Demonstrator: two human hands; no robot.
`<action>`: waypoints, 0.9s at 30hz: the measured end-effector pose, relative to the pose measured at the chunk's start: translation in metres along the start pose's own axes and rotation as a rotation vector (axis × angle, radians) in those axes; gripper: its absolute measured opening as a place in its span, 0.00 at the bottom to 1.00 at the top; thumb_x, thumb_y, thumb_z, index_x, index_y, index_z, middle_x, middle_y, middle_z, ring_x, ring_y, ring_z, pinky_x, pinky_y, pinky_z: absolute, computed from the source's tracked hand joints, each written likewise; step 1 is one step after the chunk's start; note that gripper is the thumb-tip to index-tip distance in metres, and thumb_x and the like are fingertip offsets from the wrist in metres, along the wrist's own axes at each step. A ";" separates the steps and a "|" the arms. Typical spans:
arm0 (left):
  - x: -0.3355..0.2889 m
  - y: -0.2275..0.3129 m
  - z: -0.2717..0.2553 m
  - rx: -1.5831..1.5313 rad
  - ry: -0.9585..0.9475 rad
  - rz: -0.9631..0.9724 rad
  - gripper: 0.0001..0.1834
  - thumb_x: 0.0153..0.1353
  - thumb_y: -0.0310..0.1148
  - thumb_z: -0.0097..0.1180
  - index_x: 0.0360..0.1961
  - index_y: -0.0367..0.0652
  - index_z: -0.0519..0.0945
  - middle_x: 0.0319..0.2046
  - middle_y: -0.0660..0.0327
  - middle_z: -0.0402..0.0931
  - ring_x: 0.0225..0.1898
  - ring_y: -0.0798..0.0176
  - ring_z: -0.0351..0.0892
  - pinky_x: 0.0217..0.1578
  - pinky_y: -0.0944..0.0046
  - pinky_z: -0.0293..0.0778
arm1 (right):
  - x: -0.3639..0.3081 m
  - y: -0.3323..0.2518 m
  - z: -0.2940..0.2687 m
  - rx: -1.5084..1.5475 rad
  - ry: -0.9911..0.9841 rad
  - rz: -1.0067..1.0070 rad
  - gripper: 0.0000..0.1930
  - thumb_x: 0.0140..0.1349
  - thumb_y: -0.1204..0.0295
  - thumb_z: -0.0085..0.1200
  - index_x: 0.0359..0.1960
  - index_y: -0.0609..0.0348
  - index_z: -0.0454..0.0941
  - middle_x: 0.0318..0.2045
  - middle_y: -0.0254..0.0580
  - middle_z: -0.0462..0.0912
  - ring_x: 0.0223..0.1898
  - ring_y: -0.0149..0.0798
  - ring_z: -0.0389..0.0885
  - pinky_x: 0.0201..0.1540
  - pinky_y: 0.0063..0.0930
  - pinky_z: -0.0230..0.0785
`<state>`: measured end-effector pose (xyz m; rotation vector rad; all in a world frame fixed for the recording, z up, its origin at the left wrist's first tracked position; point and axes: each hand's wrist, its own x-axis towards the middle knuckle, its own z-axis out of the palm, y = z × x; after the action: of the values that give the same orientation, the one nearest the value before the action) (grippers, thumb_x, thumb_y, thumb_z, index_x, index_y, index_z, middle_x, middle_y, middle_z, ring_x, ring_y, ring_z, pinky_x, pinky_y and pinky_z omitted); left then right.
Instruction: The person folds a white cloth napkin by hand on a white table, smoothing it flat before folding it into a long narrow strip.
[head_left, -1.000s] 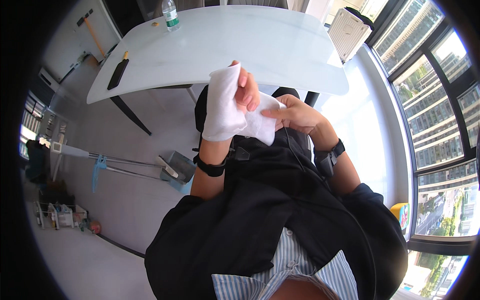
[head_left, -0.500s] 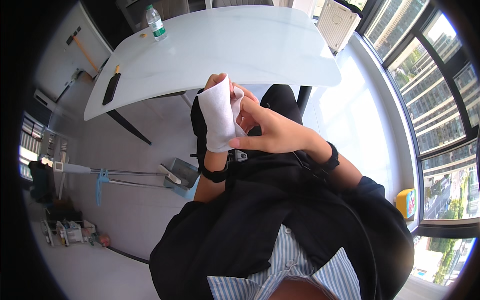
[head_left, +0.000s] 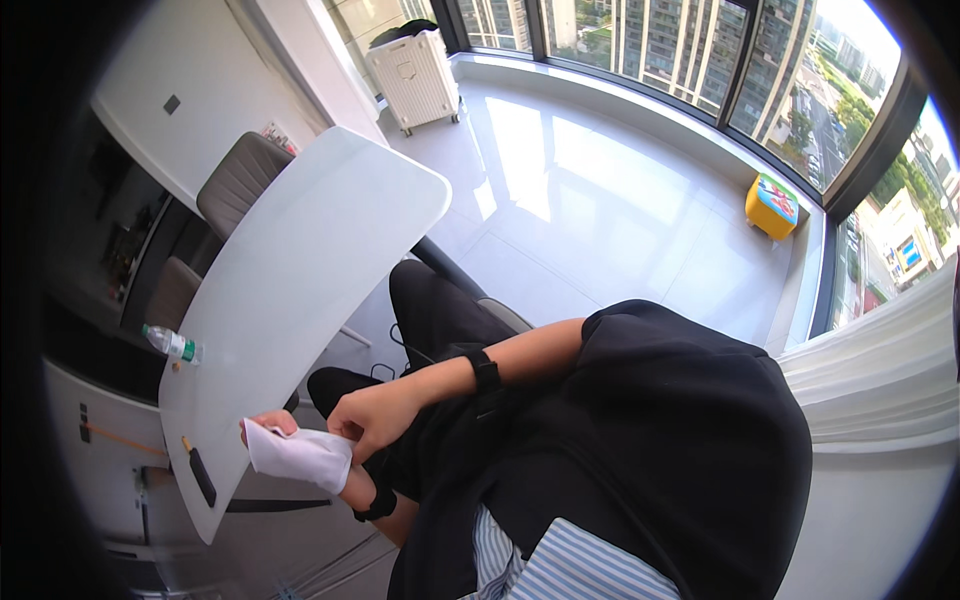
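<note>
A white cloth is wrapped around my left hand, covering the palm and reaching to the wrist. Only the curled fingers stick out at its far end, partly hidden by the fabric. My right hand pinches the edge of the cloth near the left wrist, fingers bent and pressed together. Both hands are above my lap, beside the near edge of the white table. Each wrist wears a black band.
On the table are a clear bottle with a green label and a black-bladed knife with a yellow handle. Grey chairs stand behind it. A white suitcase and a yellow stool are near the windows.
My view has swung to the right, so the table now appears on the left. The right hand has shifted along the cloth to its wrist end. The cloth stays around the left hand.
</note>
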<state>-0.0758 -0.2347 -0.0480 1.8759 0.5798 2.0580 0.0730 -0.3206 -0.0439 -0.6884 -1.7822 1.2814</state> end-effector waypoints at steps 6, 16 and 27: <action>0.009 -0.037 -0.044 0.042 -0.141 0.150 0.21 0.71 0.38 0.43 0.58 0.34 0.68 0.42 0.61 0.70 0.44 0.63 0.70 0.49 0.66 0.66 | -0.007 -0.035 0.002 0.054 -0.002 0.108 0.23 0.60 0.53 0.64 0.34 0.66 0.78 0.25 0.38 0.82 0.29 0.30 0.79 0.33 0.24 0.70; 0.009 0.030 -0.002 0.169 -0.068 0.079 0.24 0.71 0.43 0.44 0.59 0.35 0.67 0.35 0.61 0.71 0.34 0.65 0.68 0.46 0.61 0.70 | -0.010 -0.016 0.004 0.082 0.010 -0.158 0.15 0.62 0.64 0.64 0.34 0.68 0.79 0.27 0.41 0.84 0.33 0.30 0.82 0.36 0.26 0.73; 0.009 -0.023 -0.026 0.070 0.031 -0.199 0.21 0.74 0.42 0.40 0.56 0.35 0.68 0.24 0.62 0.71 0.15 0.71 0.61 0.31 0.71 0.70 | -0.007 -0.009 0.006 -0.054 -0.093 -0.084 0.12 0.59 0.68 0.64 0.33 0.66 0.81 0.26 0.38 0.84 0.29 0.28 0.80 0.35 0.26 0.72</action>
<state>-0.1037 -0.2130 -0.0529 1.7478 0.8207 1.9647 0.0721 -0.3318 -0.0387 -0.5857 -1.9064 1.2306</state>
